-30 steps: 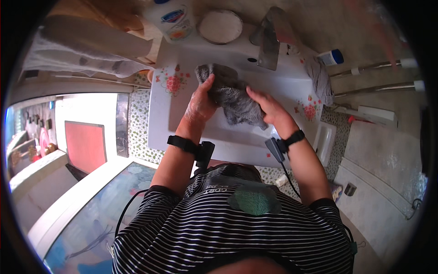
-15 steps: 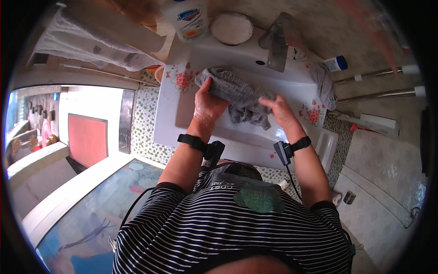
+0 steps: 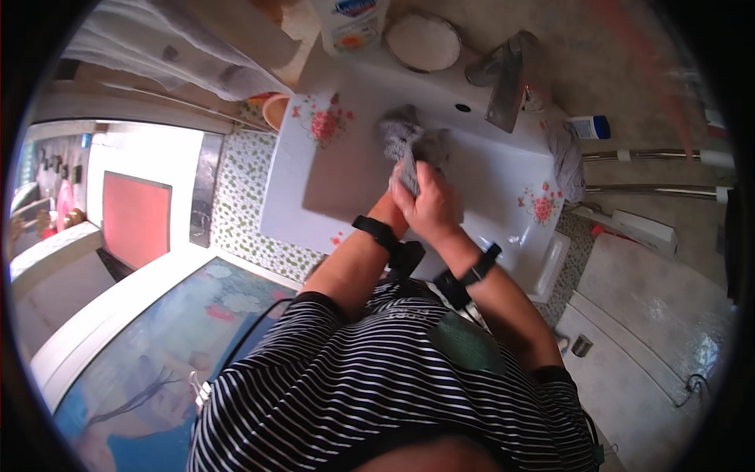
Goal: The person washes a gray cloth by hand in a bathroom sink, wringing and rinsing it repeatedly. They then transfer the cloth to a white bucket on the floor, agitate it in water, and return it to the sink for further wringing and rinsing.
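Observation:
A grey cloth (image 3: 410,141) is bunched and twisted over the basin of a white sink (image 3: 287,177) with red flower prints. My right hand (image 3: 435,206) is closed round its near end. Pressed against it from the left, my left hand (image 3: 401,206) also grips the cloth, most of its fingers hidden behind the right hand and the fabric. The cloth's far part spreads loosely toward the drain side of the basin. Each wrist wears a black strap with a small black box.
A metal faucet (image 3: 507,82) overhangs the sink's far side. Along the back rim stand a white bottle (image 3: 354,27) and a round white-topped dish (image 3: 425,43). Another grey cloth (image 3: 565,161) hangs over the right corner, near a blue-capped container (image 3: 590,127). Metal pipes (image 3: 653,156) run at the right.
My hands have come together from holding the cloth apart along its length. The cloth has gone from a long, stretched roll to a gathered, twisted bunch.

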The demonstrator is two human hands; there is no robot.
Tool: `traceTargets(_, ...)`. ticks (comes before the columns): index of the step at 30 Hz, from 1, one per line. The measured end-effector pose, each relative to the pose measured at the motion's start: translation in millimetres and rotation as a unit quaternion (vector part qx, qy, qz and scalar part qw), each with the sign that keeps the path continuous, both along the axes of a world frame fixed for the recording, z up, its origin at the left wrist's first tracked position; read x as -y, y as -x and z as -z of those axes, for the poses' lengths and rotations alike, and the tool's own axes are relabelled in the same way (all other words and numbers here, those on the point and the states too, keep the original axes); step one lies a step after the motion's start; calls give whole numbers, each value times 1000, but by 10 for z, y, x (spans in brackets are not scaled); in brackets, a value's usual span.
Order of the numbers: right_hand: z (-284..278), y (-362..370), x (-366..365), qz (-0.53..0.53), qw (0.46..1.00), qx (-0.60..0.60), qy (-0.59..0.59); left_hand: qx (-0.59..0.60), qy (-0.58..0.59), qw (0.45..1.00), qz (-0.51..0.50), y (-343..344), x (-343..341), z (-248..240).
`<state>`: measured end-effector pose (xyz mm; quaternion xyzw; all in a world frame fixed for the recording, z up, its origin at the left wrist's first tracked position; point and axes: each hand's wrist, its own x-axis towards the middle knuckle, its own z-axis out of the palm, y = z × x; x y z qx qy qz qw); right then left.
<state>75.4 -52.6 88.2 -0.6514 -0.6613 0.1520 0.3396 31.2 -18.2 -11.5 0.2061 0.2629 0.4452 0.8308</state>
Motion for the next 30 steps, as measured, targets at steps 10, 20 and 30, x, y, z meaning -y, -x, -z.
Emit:
traceTargets(10, 220, -112, -65, 73, 979, -62, 179, -39, 310, 950, 11, 256, -93, -644)
traceTargets(20, 413, -359, -377, 151, 968, -57, 194, -67, 338, 936, 63, 199, -104, -517)
traceTargets(30, 635, -525, -514, 150, 975, -27, 161, -184, -45, 980, 69, 313, -31, -101)
